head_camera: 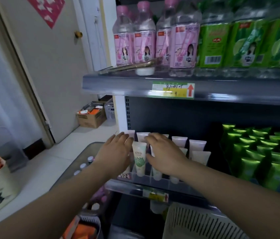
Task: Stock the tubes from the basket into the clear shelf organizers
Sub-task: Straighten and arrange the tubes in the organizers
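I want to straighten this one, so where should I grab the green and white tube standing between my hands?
Pinch the flat crimped top of the green and white tube, coming from above and in front. It stands narrow end down in the clear organizer, so the wide top sticks up free, while the neighbouring tubes crowd its lower body.

the organizer (147, 177) sits at the left end of its shelf, with tubes (197, 146) standing in it in rows. my left hand (115, 152) is over the organizer's left side and my right hand (165, 154) over its middle, one tube (140, 157) upright between them. right of the organizer stand packs (259, 152). on the shelf above it stand bottles (153, 37). below it, nearer me, is the basket (196, 223). far left of it, on the floor, is a box (91, 114).
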Demonstrator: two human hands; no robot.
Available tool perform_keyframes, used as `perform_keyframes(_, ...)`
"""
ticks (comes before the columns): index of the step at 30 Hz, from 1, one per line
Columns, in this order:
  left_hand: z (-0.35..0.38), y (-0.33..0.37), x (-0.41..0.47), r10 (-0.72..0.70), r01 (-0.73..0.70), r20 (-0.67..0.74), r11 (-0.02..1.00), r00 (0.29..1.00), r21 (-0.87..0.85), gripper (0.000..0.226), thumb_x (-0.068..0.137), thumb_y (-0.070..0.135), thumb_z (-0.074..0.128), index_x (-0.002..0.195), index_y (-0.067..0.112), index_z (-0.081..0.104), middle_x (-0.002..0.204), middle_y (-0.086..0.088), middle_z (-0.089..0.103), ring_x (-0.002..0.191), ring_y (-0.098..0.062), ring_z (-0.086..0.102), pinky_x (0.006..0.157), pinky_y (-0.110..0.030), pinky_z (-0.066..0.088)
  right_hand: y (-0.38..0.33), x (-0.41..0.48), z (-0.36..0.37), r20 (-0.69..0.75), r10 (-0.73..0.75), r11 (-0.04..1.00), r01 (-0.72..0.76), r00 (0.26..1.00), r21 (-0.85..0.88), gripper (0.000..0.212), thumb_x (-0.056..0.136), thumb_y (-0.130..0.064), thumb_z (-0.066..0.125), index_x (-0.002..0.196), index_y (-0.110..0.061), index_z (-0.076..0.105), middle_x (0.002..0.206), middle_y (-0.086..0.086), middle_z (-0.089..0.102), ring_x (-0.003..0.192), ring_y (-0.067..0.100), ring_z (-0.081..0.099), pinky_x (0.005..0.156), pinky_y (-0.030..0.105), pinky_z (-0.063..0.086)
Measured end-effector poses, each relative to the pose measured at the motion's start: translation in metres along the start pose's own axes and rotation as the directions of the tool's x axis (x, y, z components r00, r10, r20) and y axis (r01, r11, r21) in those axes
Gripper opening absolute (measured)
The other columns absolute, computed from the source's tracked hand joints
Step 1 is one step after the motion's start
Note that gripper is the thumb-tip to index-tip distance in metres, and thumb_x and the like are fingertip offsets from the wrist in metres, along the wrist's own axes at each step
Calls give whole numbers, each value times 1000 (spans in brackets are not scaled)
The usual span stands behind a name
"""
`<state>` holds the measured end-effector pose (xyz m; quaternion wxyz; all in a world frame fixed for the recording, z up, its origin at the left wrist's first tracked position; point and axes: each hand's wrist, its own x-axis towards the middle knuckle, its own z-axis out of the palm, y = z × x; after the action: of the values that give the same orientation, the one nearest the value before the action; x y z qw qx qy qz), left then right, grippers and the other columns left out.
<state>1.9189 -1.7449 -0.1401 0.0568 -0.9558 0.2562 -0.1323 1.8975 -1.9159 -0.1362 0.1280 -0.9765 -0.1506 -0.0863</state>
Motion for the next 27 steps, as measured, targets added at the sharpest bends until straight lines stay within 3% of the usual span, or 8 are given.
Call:
perform_keyframes(5, 3, -31, 35, 6, -7, -63, 1000, 998, -14, 50, 95, 36, 41, 140, 16, 33, 144, -6, 39, 131, -23, 37, 109, -32, 30, 6, 45, 2, -7, -27, 1000, 27, 1000, 2, 45, 93, -23, 46, 137, -14, 38, 142, 4, 38, 129, 22, 37, 105, 37, 35)
perform_keyframes(11, 9, -52, 85, -34, 38, 41, 993, 999, -115, 46, 97, 24, 42, 141, 15, 32, 137, -10, 46, 116, -29, 52, 88, -38, 48, 18, 92, 6, 39, 7, 997, -10, 999, 75, 43, 92, -10, 48, 134, -13, 43, 137, 5, 42, 124, 25, 42, 101, 40, 40)
perform_keyframes(17, 19, -69, 119, 18, 23, 222, 983, 975, -180, 38, 94, 18, 53, 131, 16, 52, 129, -5, 59, 118, -21, 54, 99, -31, 44, 34, 121, 13, 145, 13, 996, -25, 989, 84, 35, 87, -9, 59, 122, -10, 58, 123, 9, 58, 109, 24, 56, 93, 36, 46)
perform_keyframes(22, 27, -69, 130, 26, 16, 257, 987, 966, -163, 33, 87, 16, 61, 120, 15, 62, 120, -2, 63, 111, -19, 57, 89, -24, 43, 38, 129, 26, 179, 30, 999, -35, 983, 25, 14, 80, -2, 60, 90, -7, 69, 92, 11, 68, 82, 24, 63, 69, 34, 51)
perform_keyframes(27, 42, -71, 131, 19, 13, 220, 990, 975, -140, 28, 84, 18, 64, 111, 15, 67, 116, -3, 66, 107, -20, 59, 83, -26, 44, 39, 134, 31, 131, 47, 999, -43, 990, -30, 9, 80, -10, 66, 88, -8, 69, 90, 10, 66, 81, 25, 63, 64, 28, 48)
